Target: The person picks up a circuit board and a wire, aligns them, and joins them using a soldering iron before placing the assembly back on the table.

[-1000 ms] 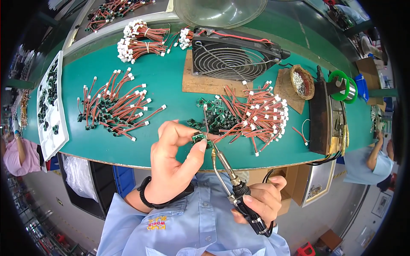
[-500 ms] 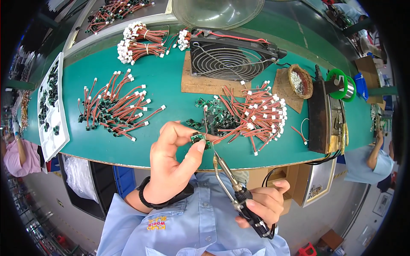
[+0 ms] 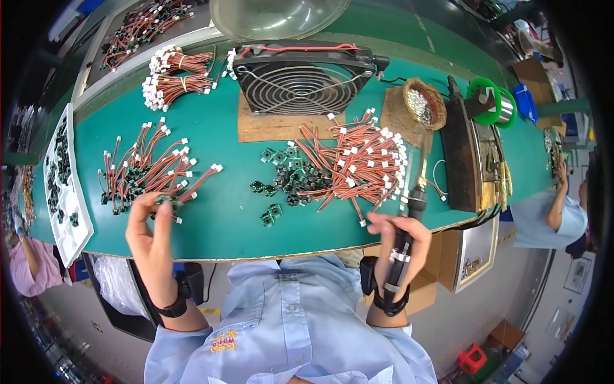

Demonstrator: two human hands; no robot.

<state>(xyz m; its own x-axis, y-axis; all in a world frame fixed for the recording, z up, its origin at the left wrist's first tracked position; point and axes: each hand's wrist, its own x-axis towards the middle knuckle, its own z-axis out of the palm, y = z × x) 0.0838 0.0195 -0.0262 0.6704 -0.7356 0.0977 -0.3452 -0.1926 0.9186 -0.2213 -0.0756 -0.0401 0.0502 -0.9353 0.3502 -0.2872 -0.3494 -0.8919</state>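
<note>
Over the left pile of finished-looking boards with red and black leads [image 3: 134,179], my left hand [image 3: 150,233] pinches a small green circuit board [image 3: 167,201]. Its leads seem to run out to the right, blurred among those of the pile. My right hand [image 3: 409,240] grips a soldering iron [image 3: 398,256] by its dark handle. The iron points away from me, its front end smeared by motion beside the right bundle of white-plugged leads [image 3: 364,160]. Bare green and black boards [image 3: 294,179] lie heaped at mid-table, left of that bundle.
A black fan with a wire guard [image 3: 304,80] stands at the back. To the right are a round bowl of silvery bits [image 3: 422,105], a dark metal box [image 3: 464,153] and a green solder spool [image 3: 489,102]. A white tray of small parts [image 3: 67,192] lies far left.
My left hand has carried the board from mid-table to the left pile. My right hand has drawn the iron off the board and swung it right and up. The whole view has shifted.
</note>
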